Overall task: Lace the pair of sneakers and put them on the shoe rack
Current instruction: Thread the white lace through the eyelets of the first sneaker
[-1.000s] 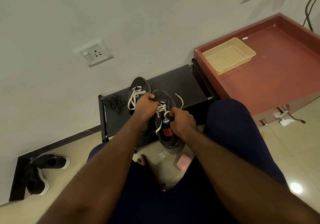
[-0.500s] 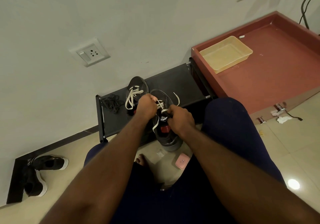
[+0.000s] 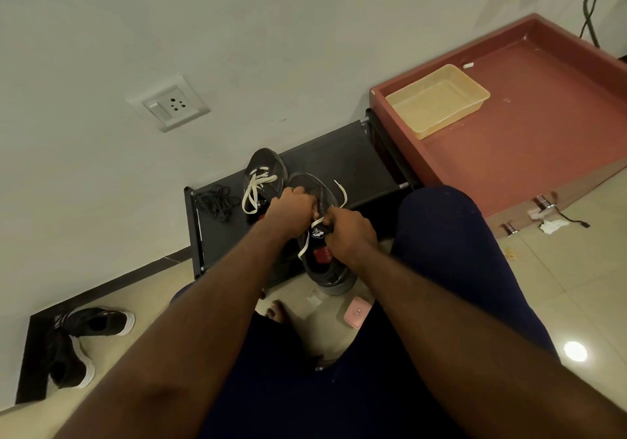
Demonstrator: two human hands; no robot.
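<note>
Presently, item one: near sneaker [image 3: 327, 270], dark grey, toe on the shoe rack [image 3: 339, 157], heel jutting past the rack's front edge toward the person, probably so the eyelets face the hands. Left hand [image 3: 291, 213]: fingers curled over the upper eyelets, apparently pinching the white lace [image 3: 341, 191] to draw it through. Right hand [image 3: 349, 235]: curled at the tongue and gripping there, seemingly to steady the sneaker against that pull; which strand it holds cannot be told. Lace ends hang loose, so lacing is judged unfinished. Item two: far sneaker [image 3: 266, 170], on the rack just beside the first, its own lace slack. Item three: black cord bundle [image 3: 215, 201], at the rack's left end, apart from the work.
</note>
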